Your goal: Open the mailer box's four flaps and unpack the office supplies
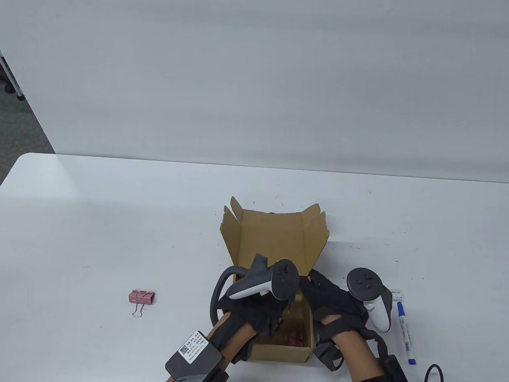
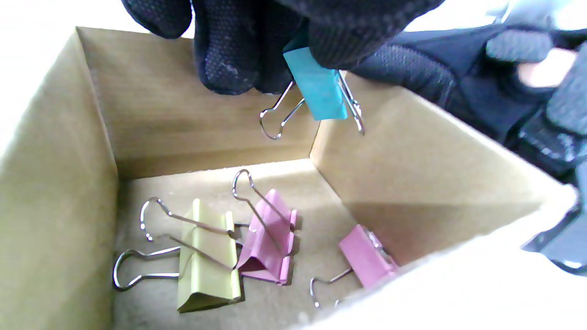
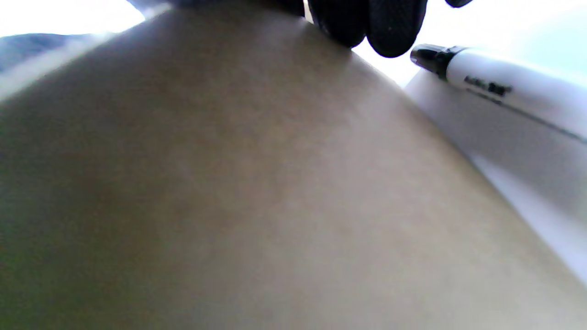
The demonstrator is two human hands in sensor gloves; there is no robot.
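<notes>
Mailer box: plain brown cardboard
Held binder clip: teal, silver wire handles
Clips in box: one yellow, two pink
Clip on worktop: pink
Marker: white, blue cap
Gloves: black, dotted texture
Worktop: white

A white table with a rounded far-left corner is seen filling the lower half of the table view; its surface is marked by a few small dark specks. Behind its far edge a plain, pale grey-white wall is seen, evenly lit and unbroken. At the far left a strip of dark grey floor is shown, running diagonally beside the wall. On that floor, near the upper left edge, part of a white metal frame on a castor is visible. Soft, diffuse light is cast over the table, and only faint shadows are thrown.
</notes>
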